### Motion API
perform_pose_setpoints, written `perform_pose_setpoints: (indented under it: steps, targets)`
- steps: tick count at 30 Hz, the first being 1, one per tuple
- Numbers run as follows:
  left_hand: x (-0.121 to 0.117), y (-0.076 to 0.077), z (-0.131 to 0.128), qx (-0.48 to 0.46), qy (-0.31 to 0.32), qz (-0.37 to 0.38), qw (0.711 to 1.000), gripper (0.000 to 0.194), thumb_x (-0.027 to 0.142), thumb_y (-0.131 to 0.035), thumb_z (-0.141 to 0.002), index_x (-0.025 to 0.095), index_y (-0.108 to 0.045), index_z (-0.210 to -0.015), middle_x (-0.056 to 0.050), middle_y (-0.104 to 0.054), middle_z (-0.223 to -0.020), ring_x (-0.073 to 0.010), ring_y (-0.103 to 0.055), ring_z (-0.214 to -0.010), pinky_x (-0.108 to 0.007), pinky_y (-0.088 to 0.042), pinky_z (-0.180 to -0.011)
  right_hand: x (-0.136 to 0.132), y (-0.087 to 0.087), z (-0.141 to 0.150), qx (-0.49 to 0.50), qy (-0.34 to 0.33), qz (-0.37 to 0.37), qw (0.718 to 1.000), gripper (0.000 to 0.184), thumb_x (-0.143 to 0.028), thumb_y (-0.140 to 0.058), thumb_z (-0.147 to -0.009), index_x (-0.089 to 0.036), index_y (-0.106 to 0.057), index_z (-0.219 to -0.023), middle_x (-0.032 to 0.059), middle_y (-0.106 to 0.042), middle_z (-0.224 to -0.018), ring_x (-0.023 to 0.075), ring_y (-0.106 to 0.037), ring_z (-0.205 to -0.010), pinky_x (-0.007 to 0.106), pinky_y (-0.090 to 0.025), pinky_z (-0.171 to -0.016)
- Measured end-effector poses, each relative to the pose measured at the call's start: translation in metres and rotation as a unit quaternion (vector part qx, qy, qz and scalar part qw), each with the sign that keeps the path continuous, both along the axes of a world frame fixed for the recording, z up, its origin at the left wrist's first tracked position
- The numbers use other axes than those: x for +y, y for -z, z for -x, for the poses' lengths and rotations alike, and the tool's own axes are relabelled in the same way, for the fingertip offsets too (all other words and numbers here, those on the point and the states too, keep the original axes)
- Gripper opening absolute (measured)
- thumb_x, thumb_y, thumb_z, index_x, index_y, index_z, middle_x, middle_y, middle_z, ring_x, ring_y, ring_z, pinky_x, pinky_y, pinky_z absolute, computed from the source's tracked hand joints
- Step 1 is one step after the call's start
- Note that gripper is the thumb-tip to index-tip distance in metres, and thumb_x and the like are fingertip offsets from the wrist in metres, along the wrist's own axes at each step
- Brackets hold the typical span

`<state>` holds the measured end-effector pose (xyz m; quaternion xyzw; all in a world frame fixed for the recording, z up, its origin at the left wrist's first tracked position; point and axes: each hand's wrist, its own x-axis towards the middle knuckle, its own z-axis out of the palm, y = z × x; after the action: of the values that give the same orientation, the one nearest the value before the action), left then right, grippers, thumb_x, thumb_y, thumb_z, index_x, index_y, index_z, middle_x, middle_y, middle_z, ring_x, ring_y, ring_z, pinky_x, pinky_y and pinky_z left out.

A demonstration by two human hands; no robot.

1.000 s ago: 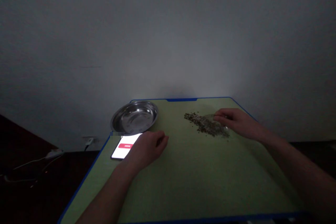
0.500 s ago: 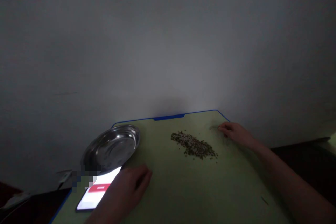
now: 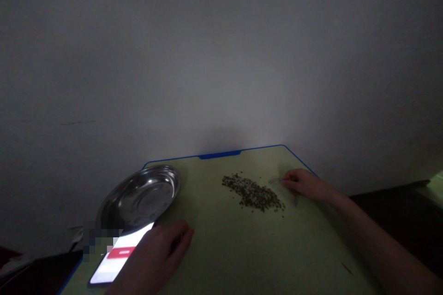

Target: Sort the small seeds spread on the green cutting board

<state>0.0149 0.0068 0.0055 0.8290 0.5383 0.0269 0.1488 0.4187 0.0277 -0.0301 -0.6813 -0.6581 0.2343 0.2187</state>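
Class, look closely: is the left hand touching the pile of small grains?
Apart: the head view shows a wide stretch of green tabletop between the left hand and the pile of small grains.

A plain grey wall (image 3: 221,55) fills the upper part of the view, with a thin dark line (image 3: 78,122) marking it at left; a pale green tabletop (image 3: 235,249) stands near it, edged in blue, a darker blue tab (image 3: 219,154) midway along the far edge; at the left lies a shiny metal basin (image 3: 175,179), and at its near rim a lit phone (image 3: 121,252) shows a white screen with a red band; a thin dark sliver (image 3: 346,268) lies at the near right; beyond the left edge are pale cables (image 3: 15,267), too dim to tell further.
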Motion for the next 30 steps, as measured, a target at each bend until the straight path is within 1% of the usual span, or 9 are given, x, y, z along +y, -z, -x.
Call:
perform_pose_setpoints:
  steps: [3, 8, 15, 18, 21, 25, 30]
  targets:
    - [-0.001, 0.0, 0.0, -0.006, 0.004, -0.001, 1.0, 0.042, 0.045, -0.03, -0.091, 0.019, -0.055, -0.07, -0.003, -0.061, -0.067, -0.0173, -0.057, -0.064, -0.029, -0.031, -0.059, -0.001, 0.0, 0.012, 0.018, -0.016, 0.031, 0.999, 0.024, -0.036, -0.054, -0.077, -0.019, -0.056, -0.061, 0.0009, -0.058, -0.053, 0.0139, -0.049, -0.05, 0.025, -0.035, -0.049]
    - [-0.003, 0.002, 0.001, -0.013, 0.012, -0.017, 1.0, 0.04, 0.043, -0.031, -0.092, 0.019, -0.053, -0.069, -0.002, -0.06, -0.066, -0.0162, -0.056, -0.063, -0.029, -0.029, -0.058, -0.003, -0.002, 0.035, 0.06, -0.04, 0.064, 0.995, 0.023, -0.034, -0.048, -0.08, -0.019, -0.053, -0.062, 0.0002, -0.057, -0.052, 0.0112, -0.044, -0.042, 0.024, -0.035, -0.043]
    - [-0.005, 0.0, 0.0, -0.02, 0.024, -0.026, 0.999, 0.041, 0.043, -0.03, -0.093, 0.019, -0.05, -0.067, -0.001, -0.057, -0.063, -0.0148, -0.054, -0.059, -0.028, -0.027, -0.055, -0.008, -0.005, 0.062, 0.086, -0.057, 0.058, 0.993, 0.026, -0.038, -0.049, -0.08, -0.02, -0.049, -0.061, -0.0019, -0.052, -0.051, 0.0107, -0.043, -0.042, 0.023, -0.036, -0.043]
    - [-0.005, 0.0, 0.0, -0.02, 0.027, -0.035, 0.999, 0.041, 0.043, -0.031, -0.092, 0.019, -0.049, -0.065, -0.001, -0.056, -0.062, -0.0147, -0.052, -0.058, -0.028, -0.027, -0.054, -0.011, -0.008, 0.072, 0.081, -0.067, 0.043, 0.994, 0.026, -0.037, -0.047, -0.081, -0.021, -0.049, -0.06, -0.0021, -0.052, -0.051, 0.0109, -0.044, -0.042, 0.023, -0.035, -0.043]
    - [-0.006, -0.001, 0.0, -0.023, 0.035, -0.036, 0.998, 0.04, 0.041, -0.03, -0.092, 0.019, -0.049, -0.065, -0.001, -0.056, -0.062, -0.0146, -0.052, -0.058, -0.027, -0.027, -0.054, -0.012, -0.01, 0.073, 0.067, -0.075, 0.017, 0.995, 0.026, -0.034, -0.045, -0.083, -0.021, -0.049, -0.06, -0.0018, -0.052, -0.053, 0.0117, -0.044, -0.045, 0.025, -0.035, -0.047]
    - [-0.007, -0.004, -0.001, -0.02, 0.047, -0.041, 0.998, 0.038, 0.039, -0.03, -0.092, 0.018, -0.05, -0.067, -0.001, -0.056, -0.063, -0.0142, -0.052, -0.059, -0.027, -0.027, -0.054, -0.012, -0.009, 0.065, 0.043, -0.081, -0.021, 0.996, 0.026, -0.035, -0.047, -0.083, -0.021, -0.049, -0.061, -0.0014, -0.052, -0.055, 0.0143, -0.048, -0.054, 0.026, -0.036, -0.053]
    - [-0.008, -0.004, -0.001, -0.017, 0.042, -0.052, 0.998, 0.038, 0.04, -0.031, -0.092, 0.018, -0.051, -0.068, -0.001, -0.056, -0.064, -0.0143, -0.052, -0.059, -0.027, -0.027, -0.055, -0.013, -0.007, 0.063, 0.026, -0.113, -0.026, 0.993, 0.026, -0.035, -0.044, -0.084, -0.021, -0.05, -0.064, -0.0016, -0.052, -0.057, 0.0145, -0.049, -0.055, 0.026, -0.036, -0.054]
